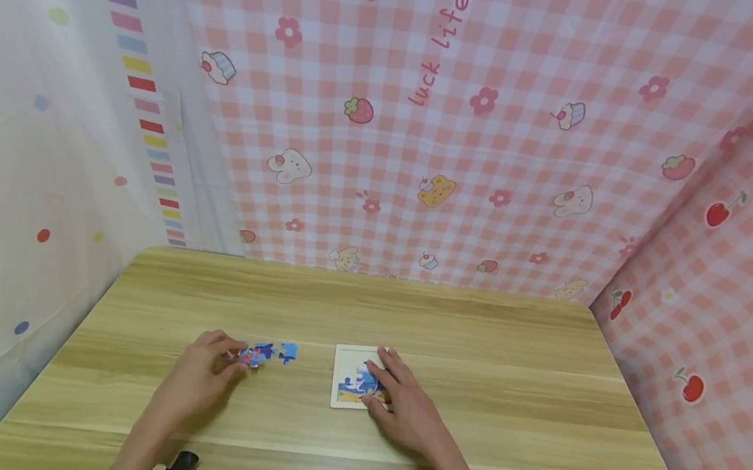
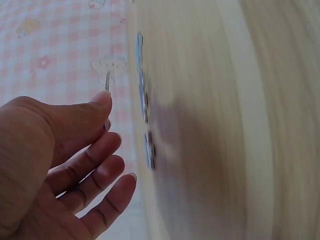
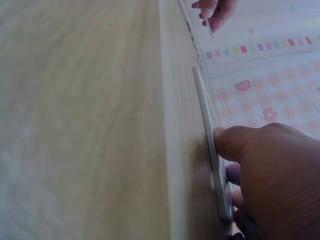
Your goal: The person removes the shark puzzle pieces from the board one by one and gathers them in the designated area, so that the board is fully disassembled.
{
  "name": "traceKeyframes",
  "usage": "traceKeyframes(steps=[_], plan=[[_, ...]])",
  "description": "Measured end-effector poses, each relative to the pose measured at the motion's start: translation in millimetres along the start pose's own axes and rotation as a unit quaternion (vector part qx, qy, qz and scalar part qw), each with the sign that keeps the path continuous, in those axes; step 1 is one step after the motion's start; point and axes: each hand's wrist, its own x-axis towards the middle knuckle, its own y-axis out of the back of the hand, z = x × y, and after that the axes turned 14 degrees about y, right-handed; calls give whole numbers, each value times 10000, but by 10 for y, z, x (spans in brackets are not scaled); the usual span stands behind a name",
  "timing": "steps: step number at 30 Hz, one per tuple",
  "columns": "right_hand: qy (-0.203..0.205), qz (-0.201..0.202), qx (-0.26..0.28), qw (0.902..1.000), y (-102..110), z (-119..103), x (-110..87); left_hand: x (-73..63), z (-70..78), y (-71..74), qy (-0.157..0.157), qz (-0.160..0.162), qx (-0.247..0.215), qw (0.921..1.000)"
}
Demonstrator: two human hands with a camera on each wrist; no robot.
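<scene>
Several loose puzzle pieces (image 1: 262, 354) lay on the table (image 1: 510, 390) left of a puzzle tray (image 1: 348, 358), strung in an uneven row whose long axis ran from side to side, with a light-blue one at the right end. The left hand (image 1: 196, 374) was above the row's left end, thumb and forefinger closed narrowly on one thin piece (image 2: 107, 81), the other fingers loosely bent and apart. In the left wrist view that piece stood edge-on, roughly parallel to the tabletop and clear of it; which way its picture faced could not be told. The tray lay flat, square, with no longer axis, its near and far edges running side to side. The right hand (image 1: 409, 405) rested over its right side, thumb near the front edge, fingers spread toward the far edge.
</scene>
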Motion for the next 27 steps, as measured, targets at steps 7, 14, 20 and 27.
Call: traceKeyframes(steps=[7,14,20,27], plan=[[-19,-22,22,10000,0,-1,6,-23,-140,96,25,-72,137,9999],[-39,-31,43,10000,9,-15,7,-72,-236,149,-51,-141,368,9992],[-72,-79,34,9999,-2,-12,2,-87,-269,178,50,-431,473,9979],[-45,-36,25,10000,-4,-10,1,-72,-270,162,72,-434,408,9982]])
